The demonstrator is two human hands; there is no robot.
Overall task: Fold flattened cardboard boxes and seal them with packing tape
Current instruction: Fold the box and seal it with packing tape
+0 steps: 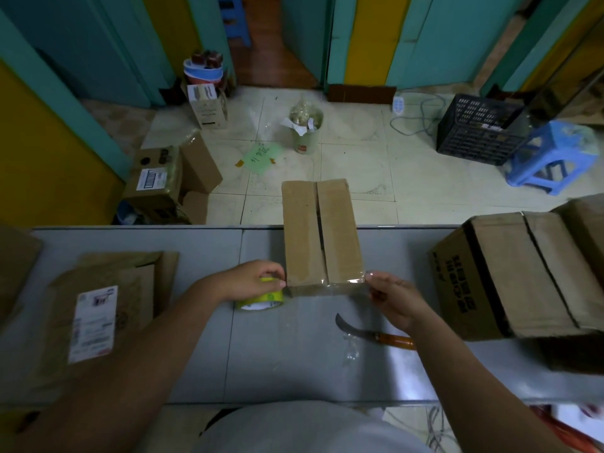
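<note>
Head view: the box (322, 237) sits at the counter's (294, 361) 12 o'clock edge. The left hand (251, 279) grips the tape roll (261, 300) at the box's 7 o'clock. The right hand (392, 299), at 5 o'clock, pinches the tape strip (330, 285) stretched across the box's near edge.

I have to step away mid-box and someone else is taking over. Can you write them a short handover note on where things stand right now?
Left hand: grips the tape roll at the small box's near left corner.
Right hand: pinches the free end of the tape strip at the near right corner.
Done: box folded, top flaps closed, standing on the table; the strip spans its near edge.
Left: press the strip down and cut it, probably with the knife by the right forearm. The centre seam looks untaped. Flattened cardboard waits at the left.
</note>
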